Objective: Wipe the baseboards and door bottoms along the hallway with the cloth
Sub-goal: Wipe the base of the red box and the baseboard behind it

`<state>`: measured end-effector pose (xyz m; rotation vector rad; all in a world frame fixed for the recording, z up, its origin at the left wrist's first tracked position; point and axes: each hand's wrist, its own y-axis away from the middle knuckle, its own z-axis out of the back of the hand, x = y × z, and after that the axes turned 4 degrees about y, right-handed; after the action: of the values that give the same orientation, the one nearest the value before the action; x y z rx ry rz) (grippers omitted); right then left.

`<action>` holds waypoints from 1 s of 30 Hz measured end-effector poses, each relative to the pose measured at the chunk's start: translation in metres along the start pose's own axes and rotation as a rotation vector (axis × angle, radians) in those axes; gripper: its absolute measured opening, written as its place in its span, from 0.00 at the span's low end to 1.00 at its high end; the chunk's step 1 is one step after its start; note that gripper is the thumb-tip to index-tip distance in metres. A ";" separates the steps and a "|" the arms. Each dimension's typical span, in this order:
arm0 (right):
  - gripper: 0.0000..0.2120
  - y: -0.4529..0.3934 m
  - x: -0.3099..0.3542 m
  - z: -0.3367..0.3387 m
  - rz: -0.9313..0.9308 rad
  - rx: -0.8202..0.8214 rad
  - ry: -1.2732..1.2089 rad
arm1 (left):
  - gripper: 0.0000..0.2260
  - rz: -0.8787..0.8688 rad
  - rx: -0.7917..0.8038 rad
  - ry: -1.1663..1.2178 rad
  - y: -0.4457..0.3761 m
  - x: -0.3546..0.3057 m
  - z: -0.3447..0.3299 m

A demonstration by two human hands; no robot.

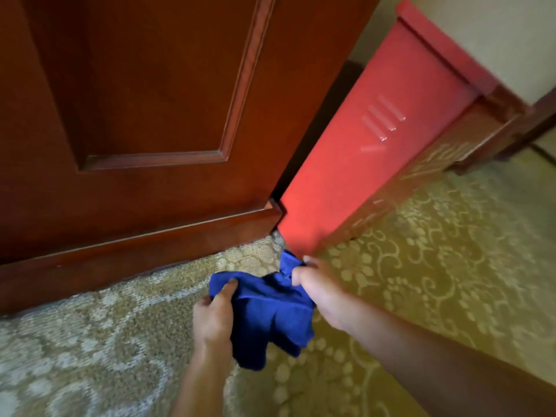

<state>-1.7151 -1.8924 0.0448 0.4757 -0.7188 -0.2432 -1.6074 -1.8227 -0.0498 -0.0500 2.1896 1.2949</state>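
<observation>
Patterned carpet (421,251) in gold and cream is covering the hallway floor, and low over it, near the middle of the view, both hands are holding a bunched blue cloth (264,308). It is sagging in loose folds between the two grips, so it is looking soft, light and limp; it is likely to handle best gathered into a pad in one palm rather than pinched by its edges. The left hand (213,314) is gripping the left side, thumb lying on top of the fabric. The right hand (319,290) is pinching the far upper corner, fingers curled round it, and that corner is reaching just beside the bottom edge of a red metal cabinet (376,139) standing at a slant on the right. Whether cloth and cabinet are touching is hard to tell. To the left, a dark wooden panelled wall (135,85) is running down to a matching baseboard (135,254), which is meeting the carpet and ending close to the cabinet's foot. Nothing is yet pressing on that baseboard.
</observation>
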 end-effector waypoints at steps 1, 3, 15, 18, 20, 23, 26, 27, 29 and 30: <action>0.15 -0.005 -0.006 -0.006 -0.015 0.036 -0.007 | 0.07 -0.009 -0.014 0.016 0.006 0.000 0.003; 0.08 -0.016 -0.011 -0.020 -0.013 0.113 -0.054 | 0.04 -0.065 -0.066 0.045 0.006 0.002 0.013; 0.13 -0.143 -0.076 0.059 -0.072 0.305 -0.373 | 0.07 -0.331 0.061 -0.220 0.010 0.058 -0.089; 0.07 -0.172 -0.097 0.081 -0.141 0.357 -0.455 | 0.08 -0.335 0.037 -0.276 0.009 0.077 -0.123; 0.10 -0.188 -0.104 0.102 -0.174 0.341 -0.483 | 0.07 -0.346 0.028 -0.370 0.008 0.084 -0.150; 0.13 -0.210 -0.122 0.148 -0.207 0.269 -0.515 | 0.08 -0.335 0.135 -0.573 0.016 0.096 -0.201; 0.06 -0.230 -0.154 0.205 -0.165 0.127 -0.616 | 0.10 -0.259 0.345 -0.901 0.029 0.096 -0.268; 0.05 -0.236 -0.168 0.222 -0.165 0.075 -0.654 | 0.12 -0.234 0.386 -0.965 0.030 0.095 -0.294; 0.04 -0.246 -0.190 0.253 -0.177 0.048 -0.735 | 0.14 -0.227 0.409 -1.087 0.030 0.094 -0.344; 0.04 -0.253 -0.196 0.265 -0.184 0.049 -0.768 | 0.16 -0.239 0.400 -1.169 0.029 0.096 -0.368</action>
<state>-2.0518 -2.1272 -0.0199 0.4942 -1.4335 -0.5978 -1.8674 -2.0815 0.0556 0.4684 1.2982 0.4742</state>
